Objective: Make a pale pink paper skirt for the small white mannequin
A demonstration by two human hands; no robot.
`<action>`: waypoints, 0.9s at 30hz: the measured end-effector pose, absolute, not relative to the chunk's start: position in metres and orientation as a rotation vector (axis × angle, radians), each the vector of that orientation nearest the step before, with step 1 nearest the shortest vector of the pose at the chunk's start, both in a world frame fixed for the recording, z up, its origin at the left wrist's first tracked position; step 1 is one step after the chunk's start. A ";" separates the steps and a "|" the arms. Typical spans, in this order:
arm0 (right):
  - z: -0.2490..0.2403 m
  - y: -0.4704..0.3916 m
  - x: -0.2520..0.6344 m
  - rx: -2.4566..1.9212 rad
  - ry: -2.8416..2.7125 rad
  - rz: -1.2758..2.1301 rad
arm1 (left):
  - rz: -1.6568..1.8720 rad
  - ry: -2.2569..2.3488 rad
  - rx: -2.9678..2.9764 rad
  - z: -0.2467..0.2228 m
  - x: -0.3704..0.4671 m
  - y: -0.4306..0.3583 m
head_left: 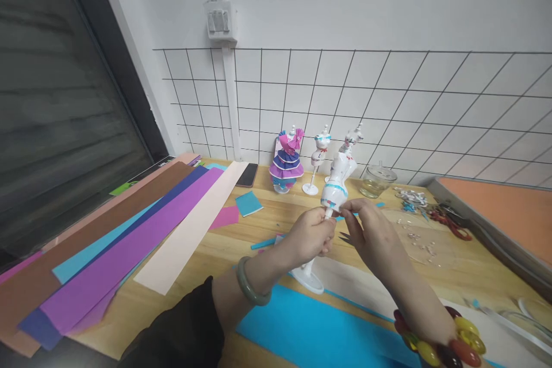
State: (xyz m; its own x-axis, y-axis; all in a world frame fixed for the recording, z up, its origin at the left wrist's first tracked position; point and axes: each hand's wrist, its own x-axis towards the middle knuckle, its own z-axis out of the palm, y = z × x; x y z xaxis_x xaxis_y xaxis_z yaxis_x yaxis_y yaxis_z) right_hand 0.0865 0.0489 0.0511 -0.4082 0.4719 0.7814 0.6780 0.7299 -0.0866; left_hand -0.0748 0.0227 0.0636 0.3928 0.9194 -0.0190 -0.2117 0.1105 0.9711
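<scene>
the left hand [308, 234] grips the thin stem under the white dress form [335, 192] above the table [202, 253]; the right hand [373, 236] pinches its lower edge. it looks light, stiff and top-heavy, so the stem seems the best hold

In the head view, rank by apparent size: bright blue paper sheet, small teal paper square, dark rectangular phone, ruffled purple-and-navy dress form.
1. Bright blue paper sheet
2. Ruffled purple-and-navy dress form
3. Small teal paper square and dark rectangular phone: too alike to rank
</scene>
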 end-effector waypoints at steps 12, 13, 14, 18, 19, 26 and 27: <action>0.054 0.050 0.089 -0.866 -2.041 -0.056 | 1.020 0.972 1.419 0.040 -0.078 0.034; 0.054 0.050 0.089 -0.877 -2.023 -0.040 | 1.014 0.954 1.412 0.041 -0.078 0.033; 0.054 0.049 0.089 -0.888 -2.004 -0.028 | 1.009 0.933 1.398 0.041 -0.078 0.033; 0.054 0.048 0.091 -0.920 -1.963 -0.050 | 1.001 0.862 1.328 0.046 -0.077 0.033; 0.054 0.048 0.091 -0.917 -1.967 -0.069 | 1.003 0.852 1.313 0.046 -0.077 0.033; 0.054 0.045 0.087 -0.864 -2.033 -0.211 | 1.012 0.924 1.312 0.045 -0.075 0.030; 0.054 0.045 0.086 -0.861 -2.036 -0.237 | 1.008 0.923 1.315 0.045 -0.075 0.030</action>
